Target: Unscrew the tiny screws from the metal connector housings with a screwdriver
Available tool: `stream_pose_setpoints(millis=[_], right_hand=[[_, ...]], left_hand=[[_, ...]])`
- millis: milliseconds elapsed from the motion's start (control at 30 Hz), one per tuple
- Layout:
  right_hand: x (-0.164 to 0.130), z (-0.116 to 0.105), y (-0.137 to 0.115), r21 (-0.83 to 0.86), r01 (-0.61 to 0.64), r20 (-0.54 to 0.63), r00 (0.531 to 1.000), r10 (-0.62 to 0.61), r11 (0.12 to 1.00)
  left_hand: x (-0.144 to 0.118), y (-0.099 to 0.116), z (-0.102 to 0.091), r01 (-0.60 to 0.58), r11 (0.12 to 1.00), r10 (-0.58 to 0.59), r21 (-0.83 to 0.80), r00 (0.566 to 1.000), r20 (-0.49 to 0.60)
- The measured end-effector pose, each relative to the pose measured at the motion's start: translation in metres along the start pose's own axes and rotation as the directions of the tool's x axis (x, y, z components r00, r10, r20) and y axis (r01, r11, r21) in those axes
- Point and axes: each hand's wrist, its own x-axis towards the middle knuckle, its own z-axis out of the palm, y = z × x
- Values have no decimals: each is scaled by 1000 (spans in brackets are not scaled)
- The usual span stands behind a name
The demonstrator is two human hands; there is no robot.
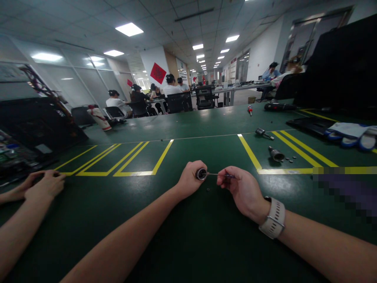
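i see my left hand (190, 179) closed around a small metal cylinder (201, 173), held just above the near middle of the green table (188, 133). my right hand (241, 188) pinches a thin screwdriver (219, 174) whose tip meets the cylinder. at far left, a co-worker's hands (41, 184) rest on the table.

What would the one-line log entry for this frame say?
left hand: grips small metal cylinder | right hand: holds thin screwdriver, tip at cylinder | surface: green table | nearby: two cylinders, gloves
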Motion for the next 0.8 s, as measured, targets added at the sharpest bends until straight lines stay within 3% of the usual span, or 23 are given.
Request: stream_pose_setpoints(millis=[167, 333, 800], right_hand=[[-4, 3, -4, -74, 39, 60, 998, -34, 996], [-5, 3, -5, -117, 88, 40, 996, -84, 989], [-2, 2, -4, -85, 63, -2, 998, -63, 994]], left_hand=[[0, 0, 0, -18, 1000, 18, 6, 1000, 17], [1, 0, 1, 1, 1000, -1, -3, 1000, 3], [1, -5, 3, -2, 999, 1, 43, 1000, 29]])
